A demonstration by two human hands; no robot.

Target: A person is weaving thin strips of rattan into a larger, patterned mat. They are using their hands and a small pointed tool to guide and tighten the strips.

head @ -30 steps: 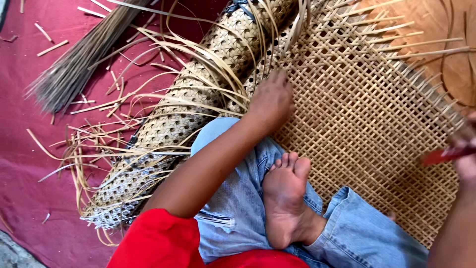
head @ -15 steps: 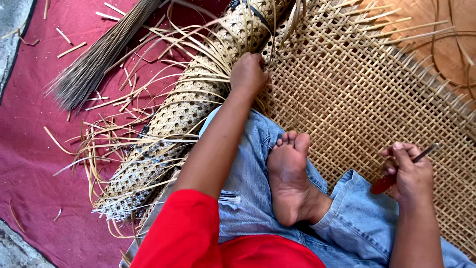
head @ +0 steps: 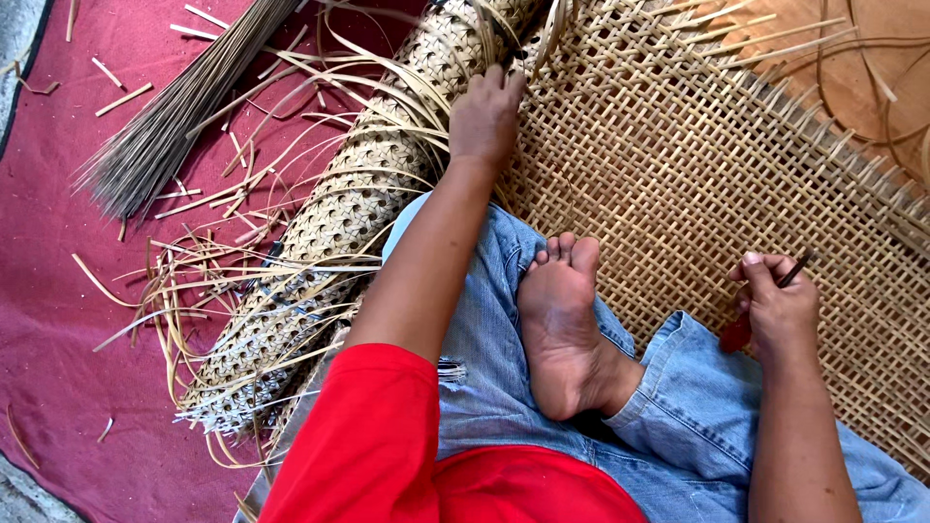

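Note:
My left hand (head: 484,116) rests on the rolled-up part of a woven cane mat (head: 339,223), its fingers curled over the loose cane strips at the roll's upper end. My right hand (head: 775,305) lies on the flat open-weave cane sheet (head: 697,165) and grips a thin dark tool with a red handle (head: 741,329). I sit on the mat in blue jeans and a red shirt, with one bare foot (head: 562,320) between my arms.
Loose cane strips (head: 194,291) spread from the roll over a dark red floor cloth (head: 58,291). A bundle of thin brown sticks (head: 165,136) lies at the upper left. Bare brown floor with curved cane strands (head: 872,68) shows at the upper right.
My left hand has moved up along the roll toward its top end. My right hand has come in from the right edge and settled on the flat weave with the tool.

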